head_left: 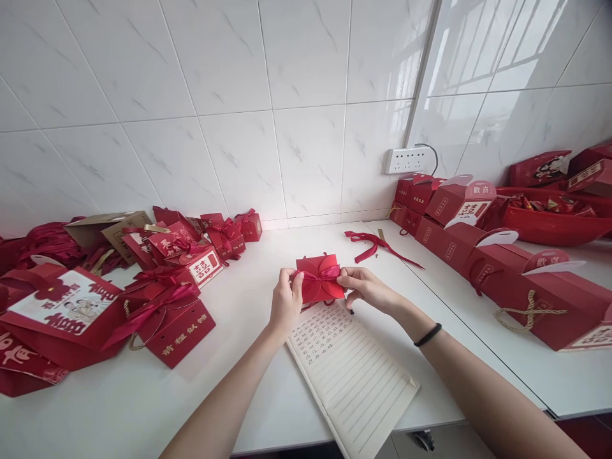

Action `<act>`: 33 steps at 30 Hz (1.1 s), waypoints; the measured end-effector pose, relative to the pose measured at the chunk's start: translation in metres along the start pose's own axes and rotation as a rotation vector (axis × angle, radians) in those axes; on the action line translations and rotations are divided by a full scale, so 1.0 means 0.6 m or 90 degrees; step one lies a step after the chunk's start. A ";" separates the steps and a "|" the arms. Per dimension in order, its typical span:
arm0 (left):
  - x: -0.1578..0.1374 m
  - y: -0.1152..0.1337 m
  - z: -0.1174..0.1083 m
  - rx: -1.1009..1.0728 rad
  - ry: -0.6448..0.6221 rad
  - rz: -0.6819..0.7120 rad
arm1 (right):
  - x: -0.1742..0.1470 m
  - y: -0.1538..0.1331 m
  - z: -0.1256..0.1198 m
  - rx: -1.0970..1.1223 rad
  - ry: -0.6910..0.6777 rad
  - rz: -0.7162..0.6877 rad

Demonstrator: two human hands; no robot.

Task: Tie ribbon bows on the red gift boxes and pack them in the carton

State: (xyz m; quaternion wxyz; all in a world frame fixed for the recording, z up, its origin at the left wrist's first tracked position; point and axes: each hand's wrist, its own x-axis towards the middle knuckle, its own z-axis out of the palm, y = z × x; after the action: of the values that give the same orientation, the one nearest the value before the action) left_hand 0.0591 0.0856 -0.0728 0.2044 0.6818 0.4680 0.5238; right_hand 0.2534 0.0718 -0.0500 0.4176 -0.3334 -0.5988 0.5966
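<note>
A small red gift box with petal-like folded flaps is in front of me, over the top end of a lined notebook. A red ribbon crosses the box and is gathered at its middle. At the box's left side, my left hand pinches the ribbon between thumb and fingers. My right hand has the ribbon pinched at the right side, its lower fingers curled beneath. The undersides of the fingers and the ribbon's ends are partly hidden.
Several red gift boxes crowd the left, with ribbon bundles behind. Loose ribbon pieces lie beyond my hands. On the right stands a row of red boxes by a red basin. A power strip rests against the tiled wall.
</note>
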 end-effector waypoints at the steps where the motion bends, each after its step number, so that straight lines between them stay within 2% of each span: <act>1: 0.000 0.000 0.000 -0.007 -0.004 0.000 | 0.001 0.001 -0.001 0.020 0.001 0.001; 4: -0.001 0.004 -0.002 -0.037 -0.022 -0.010 | 0.002 0.004 -0.003 0.032 0.014 -0.001; 7: -0.002 0.010 -0.006 -0.075 -0.037 -0.035 | 0.002 0.004 -0.001 -0.022 0.032 -0.005; 11: -0.003 0.015 -0.008 -0.078 -0.002 -0.042 | 0.002 0.005 0.003 -0.073 0.051 -0.010; 16: -0.002 0.007 -0.003 -0.039 0.025 -0.028 | -0.001 -0.002 0.005 -0.172 0.133 -0.079; 19: 0.000 0.001 0.001 -0.017 0.052 0.009 | -0.005 -0.010 0.008 -0.212 0.147 -0.083; 23: 0.001 -0.006 0.005 -0.021 0.099 0.060 | -0.006 -0.011 0.012 -0.165 0.133 -0.075; 29: 0.001 -0.005 0.004 -0.073 0.061 0.021 | -0.004 -0.002 0.007 -0.086 0.111 -0.062; 33: 0.003 -0.006 0.004 -0.086 0.062 0.026 | -0.004 -0.007 0.008 -0.079 0.118 -0.060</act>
State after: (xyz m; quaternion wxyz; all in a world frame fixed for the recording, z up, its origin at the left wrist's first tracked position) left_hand 0.0597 0.0890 -0.0754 0.2160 0.6494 0.4272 0.5909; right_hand 0.2508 0.0673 -0.0459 0.4772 -0.3835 -0.6084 0.5051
